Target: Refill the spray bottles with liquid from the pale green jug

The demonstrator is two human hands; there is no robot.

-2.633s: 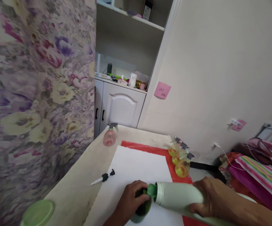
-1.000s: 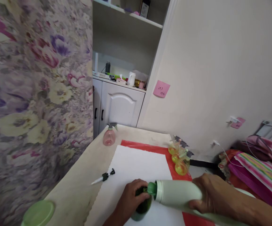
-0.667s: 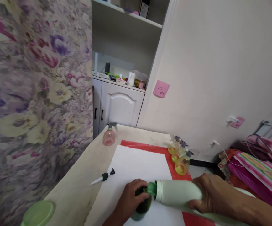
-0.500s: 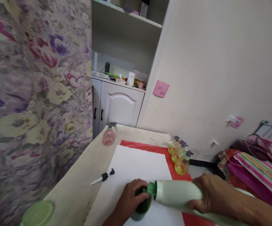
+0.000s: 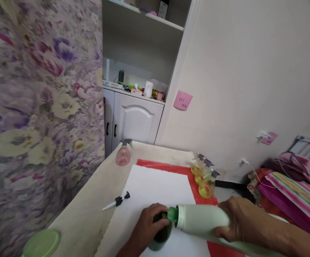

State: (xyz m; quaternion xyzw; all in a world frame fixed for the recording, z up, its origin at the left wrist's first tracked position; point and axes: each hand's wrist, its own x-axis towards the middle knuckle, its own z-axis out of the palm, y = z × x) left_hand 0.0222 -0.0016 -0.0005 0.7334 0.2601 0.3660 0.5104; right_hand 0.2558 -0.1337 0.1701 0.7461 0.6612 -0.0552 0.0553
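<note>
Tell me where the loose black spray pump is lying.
In the head view, the spray pump lies on the table just left of the white sheet, nearer than the pink spray bottle and left of the left hand.

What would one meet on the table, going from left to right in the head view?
Green lid, pink spray bottle, left hand gripping a dark green bottle, yellow spray bottles, right hand holding a pale green bottle.
</note>
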